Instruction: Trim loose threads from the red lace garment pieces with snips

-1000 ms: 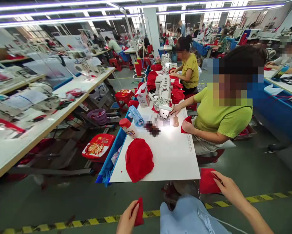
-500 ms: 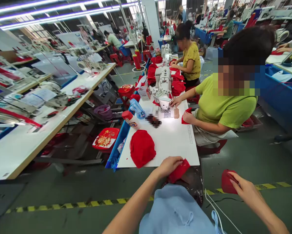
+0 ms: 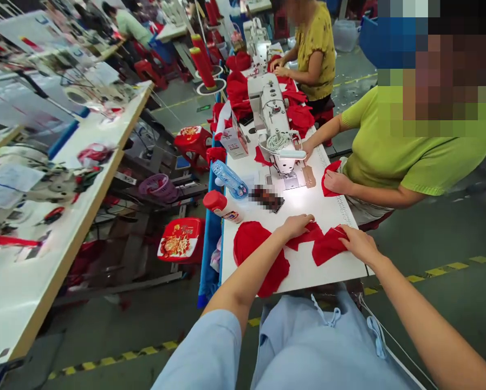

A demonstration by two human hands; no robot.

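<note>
A white table (image 3: 303,271) extends forward from the person. A white sewing machine (image 3: 272,108) stands on its farther part. A large red cloth (image 3: 253,244) lies at the near left, partly covered by the left forearm. A red-capped bottle (image 3: 226,208) is positioned just beyond it. Hands are apart, over the table's near end: the right hand (image 3: 358,244) grips the right red piece (image 3: 328,248) by its upper corner; the left hand (image 3: 296,225) grips the slightly smaller left red piece (image 3: 311,234) by its upper edge, just beside.

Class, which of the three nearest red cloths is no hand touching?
The large rounded cloth, leftmost of the three; the left hand touches one smaller cloth, the right hand another cloth.
</note>
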